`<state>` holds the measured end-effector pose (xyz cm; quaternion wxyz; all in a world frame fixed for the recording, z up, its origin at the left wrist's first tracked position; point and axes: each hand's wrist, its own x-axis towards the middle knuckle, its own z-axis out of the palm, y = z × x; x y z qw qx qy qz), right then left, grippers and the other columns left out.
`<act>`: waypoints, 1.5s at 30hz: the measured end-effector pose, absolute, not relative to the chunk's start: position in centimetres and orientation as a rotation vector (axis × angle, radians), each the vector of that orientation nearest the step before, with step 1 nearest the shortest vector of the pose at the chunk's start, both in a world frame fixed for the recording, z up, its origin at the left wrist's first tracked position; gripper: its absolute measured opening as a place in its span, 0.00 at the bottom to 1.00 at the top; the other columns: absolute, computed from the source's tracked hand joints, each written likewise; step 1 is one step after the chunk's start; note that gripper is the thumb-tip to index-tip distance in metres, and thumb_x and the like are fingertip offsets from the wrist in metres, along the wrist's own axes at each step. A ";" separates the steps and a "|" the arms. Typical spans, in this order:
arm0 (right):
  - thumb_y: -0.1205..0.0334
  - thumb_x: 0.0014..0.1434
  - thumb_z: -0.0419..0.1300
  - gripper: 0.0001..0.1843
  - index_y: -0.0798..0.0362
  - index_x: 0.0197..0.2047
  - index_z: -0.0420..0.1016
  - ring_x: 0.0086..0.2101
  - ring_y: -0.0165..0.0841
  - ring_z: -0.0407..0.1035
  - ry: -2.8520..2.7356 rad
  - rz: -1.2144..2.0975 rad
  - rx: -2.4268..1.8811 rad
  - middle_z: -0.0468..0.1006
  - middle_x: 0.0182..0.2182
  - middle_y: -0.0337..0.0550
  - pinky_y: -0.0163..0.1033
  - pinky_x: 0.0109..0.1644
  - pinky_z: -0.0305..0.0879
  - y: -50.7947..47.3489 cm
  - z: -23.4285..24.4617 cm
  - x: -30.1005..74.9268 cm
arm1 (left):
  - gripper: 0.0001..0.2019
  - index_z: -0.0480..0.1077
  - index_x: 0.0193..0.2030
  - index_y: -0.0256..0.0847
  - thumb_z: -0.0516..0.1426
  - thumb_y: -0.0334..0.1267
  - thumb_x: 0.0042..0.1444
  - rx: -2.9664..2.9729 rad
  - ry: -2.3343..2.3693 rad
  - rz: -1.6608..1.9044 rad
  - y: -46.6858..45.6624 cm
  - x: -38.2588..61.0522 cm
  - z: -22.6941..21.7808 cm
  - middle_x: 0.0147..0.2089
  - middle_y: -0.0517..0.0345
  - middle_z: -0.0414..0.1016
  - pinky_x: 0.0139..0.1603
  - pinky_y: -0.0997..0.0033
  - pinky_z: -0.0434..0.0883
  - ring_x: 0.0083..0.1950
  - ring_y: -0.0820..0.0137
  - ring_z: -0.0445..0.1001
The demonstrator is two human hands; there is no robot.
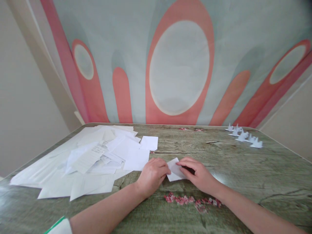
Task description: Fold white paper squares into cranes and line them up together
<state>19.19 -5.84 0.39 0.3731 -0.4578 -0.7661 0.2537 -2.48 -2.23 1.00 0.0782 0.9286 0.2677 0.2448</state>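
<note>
A small piece of white paper [174, 169] lies at the middle of the wood-patterned table, between my two hands. My left hand [153, 172] has its fingers closed on the left edge of this paper. On the other side, my right hand [195, 170] pinches the paper's right part between thumb and forefinger. The paper looks folded, though the fingers cover some of its edges. Just left of my left hand lies a square white sheet [137, 160], part of a spread of loose papers.
A big heap of white papers [85, 162], some printed, covers the table's left side. Several folded paper figures [242, 136] stand at the far right. Pink flower patterns [181, 199] mark the tabletop [255, 182]. A red and grey patterned backdrop [179, 118] rises behind the far edge.
</note>
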 end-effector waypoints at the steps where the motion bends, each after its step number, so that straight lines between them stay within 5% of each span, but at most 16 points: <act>1: 0.63 0.60 0.52 0.12 0.51 0.44 0.75 0.40 0.35 0.67 -1.957 0.649 -1.182 0.75 0.38 0.46 0.41 0.46 0.64 -5.8 0.3 19.2 | 0.07 0.72 0.35 0.41 0.54 0.28 0.54 2.794 0.809 0.712 -2.3 -2.5 1.0 0.36 0.57 0.73 0.41 0.67 0.65 0.40 0.67 0.69; 10: 0.63 0.60 0.51 0.14 0.50 0.45 0.76 0.36 0.34 0.69 -1.886 0.640 -1.317 0.75 0.36 0.44 0.39 0.42 0.65 -5.5 0.1 19.6 | 0.08 0.70 0.40 0.40 0.53 0.39 0.59 2.953 0.737 0.566 -3.8 -2.1 1.8 0.38 0.55 0.73 0.45 0.66 0.66 0.43 0.67 0.70; 19: 0.63 0.59 0.52 0.14 0.51 0.41 0.78 0.35 0.34 0.69 -1.913 0.620 -1.356 0.76 0.34 0.44 0.39 0.41 0.65 -4.9 -0.1 20.4 | 0.09 0.69 0.32 0.37 0.48 0.32 0.59 3.017 0.785 0.543 -3.8 -2.1 1.4 0.31 0.54 0.71 0.40 0.71 0.69 0.36 0.70 0.72; 40: 0.72 0.53 0.56 0.18 0.46 0.46 0.75 0.39 0.35 0.64 -2.343 0.334 -1.163 0.70 0.37 0.44 0.41 0.44 0.61 -5.0 0.8 21.3 | 0.08 0.66 0.35 0.39 0.46 0.33 0.61 2.978 0.948 0.507 -3.7 -2.1 1.6 0.30 0.58 0.72 0.34 0.70 0.66 0.31 0.69 0.71; 45: 0.63 0.54 0.59 0.13 0.48 0.44 0.75 0.39 0.34 0.66 -2.337 0.574 -1.174 0.71 0.38 0.44 0.38 0.44 0.62 -5.6 1.9 20.8 | 0.08 0.65 0.36 0.39 0.47 0.36 0.62 2.918 1.077 0.570 -3.4 -2.0 1.3 0.29 0.58 0.73 0.34 0.69 0.66 0.31 0.68 0.72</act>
